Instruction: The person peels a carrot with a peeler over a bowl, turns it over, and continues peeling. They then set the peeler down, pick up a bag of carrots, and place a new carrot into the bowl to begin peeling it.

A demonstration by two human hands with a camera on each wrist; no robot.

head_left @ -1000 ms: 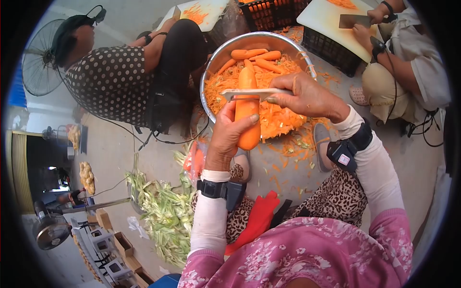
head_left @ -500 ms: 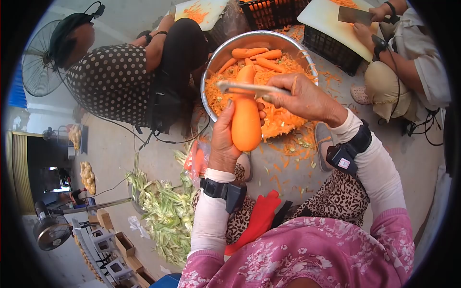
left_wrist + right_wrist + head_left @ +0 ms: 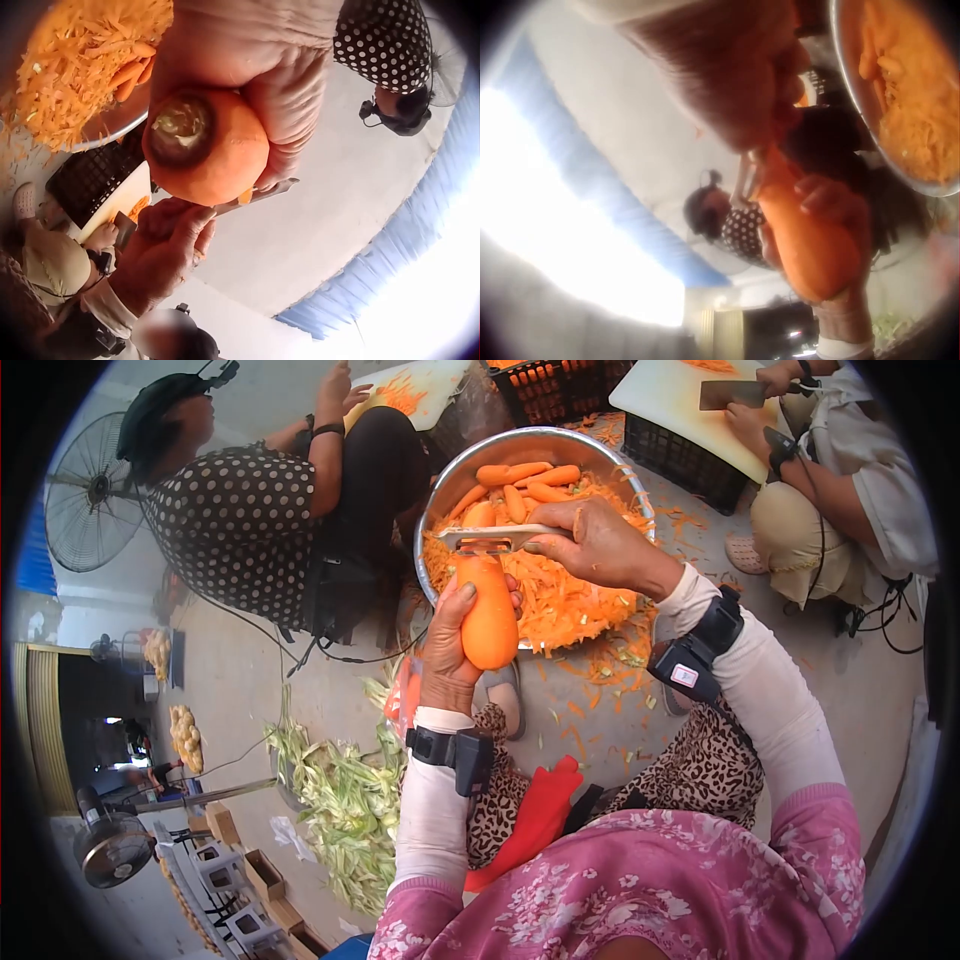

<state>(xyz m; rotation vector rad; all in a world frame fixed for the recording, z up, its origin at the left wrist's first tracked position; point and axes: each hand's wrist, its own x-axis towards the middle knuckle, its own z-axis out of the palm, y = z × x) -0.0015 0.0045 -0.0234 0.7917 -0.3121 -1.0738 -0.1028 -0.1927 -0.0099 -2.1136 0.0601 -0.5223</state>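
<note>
My left hand (image 3: 452, 645) grips a thick orange carrot (image 3: 489, 618) by its blunt end, tip pointing at the steel bowl (image 3: 446, 482). The left wrist view shows the carrot's cut top (image 3: 180, 127) inside my fingers. My right hand (image 3: 590, 545) holds a metal peeler (image 3: 488, 538) laid across the far part of the carrot. The bowl holds orange peelings (image 3: 570, 595) and several peeled carrots (image 3: 520, 480). In the right wrist view the carrot (image 3: 804, 234) and peeler (image 3: 747, 178) sit just below my palm.
Peel scraps (image 3: 610, 665) litter the floor by the bowl. A pile of green husks (image 3: 345, 810) lies at left. A person in a dotted top (image 3: 235, 525) sits left of the bowl. Another person (image 3: 850, 470) holds a cleaver (image 3: 730, 394) over a white board on black crates (image 3: 690, 460). A fan (image 3: 90, 495) stands far left.
The peeler has travelled along the carrot away from me, toward its tip over the bowl. Both hands and the carrot have shifted slightly left and up in the head view.
</note>
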